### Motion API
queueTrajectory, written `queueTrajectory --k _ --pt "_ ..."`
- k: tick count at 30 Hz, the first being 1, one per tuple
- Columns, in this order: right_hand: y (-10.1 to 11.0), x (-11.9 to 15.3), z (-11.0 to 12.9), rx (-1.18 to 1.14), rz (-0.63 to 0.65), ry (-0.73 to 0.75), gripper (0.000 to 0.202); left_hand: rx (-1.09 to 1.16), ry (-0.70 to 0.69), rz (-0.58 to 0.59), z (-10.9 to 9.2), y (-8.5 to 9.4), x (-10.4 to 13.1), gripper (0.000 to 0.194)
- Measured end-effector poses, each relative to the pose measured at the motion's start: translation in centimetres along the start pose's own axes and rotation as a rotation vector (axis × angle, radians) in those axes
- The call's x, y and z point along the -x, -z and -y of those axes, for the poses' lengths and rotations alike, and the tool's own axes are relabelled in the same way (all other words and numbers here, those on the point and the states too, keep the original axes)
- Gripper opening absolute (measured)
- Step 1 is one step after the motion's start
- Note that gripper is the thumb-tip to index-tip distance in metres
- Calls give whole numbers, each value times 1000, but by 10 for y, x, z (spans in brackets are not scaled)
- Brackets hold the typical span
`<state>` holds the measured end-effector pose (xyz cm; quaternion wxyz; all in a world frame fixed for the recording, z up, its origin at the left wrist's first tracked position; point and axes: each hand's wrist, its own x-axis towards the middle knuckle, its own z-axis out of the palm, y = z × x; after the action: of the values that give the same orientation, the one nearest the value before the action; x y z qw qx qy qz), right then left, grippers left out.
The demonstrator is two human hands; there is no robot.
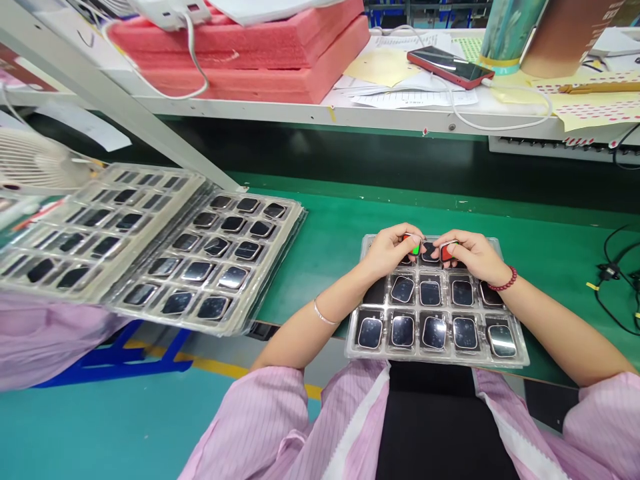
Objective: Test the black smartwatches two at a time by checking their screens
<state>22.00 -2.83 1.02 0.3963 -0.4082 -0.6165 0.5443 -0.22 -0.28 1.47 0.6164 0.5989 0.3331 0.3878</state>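
A clear plastic tray (437,358) lies on the green bench in front of me, with rows of dark square smartwatch faces in its pockets. My left hand (390,251) pinches a smartwatch (412,244) between thumb and fingers over the tray's back row; its screen is lit red and green. Beside it, my right hand (473,255) is closed on another smartwatch (448,251), lit mostly red. Between the two hands a dark watch face (429,252) sits in the back row. My fingers partly cover both lit watches and some back-row pockets.
Stacked trays of watches (200,270) stand to the left, near a fan (37,160). Above the bench, a shelf (400,119) carries red foam blocks (250,50), papers and a phone (450,67). Black cables (613,270) lie at right. Pink cloth (47,340) shows at far left.
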Motion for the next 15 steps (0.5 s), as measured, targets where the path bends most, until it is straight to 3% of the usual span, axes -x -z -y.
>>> queueTrajectory --k 7,15 --pt "-1 -1 -1 5 -2 22 25 -19 19 -39 4 1 -1 30" --pt "1 -1 -6 46 -16 55 27 -24 -30 -12 7 2 -1 36"
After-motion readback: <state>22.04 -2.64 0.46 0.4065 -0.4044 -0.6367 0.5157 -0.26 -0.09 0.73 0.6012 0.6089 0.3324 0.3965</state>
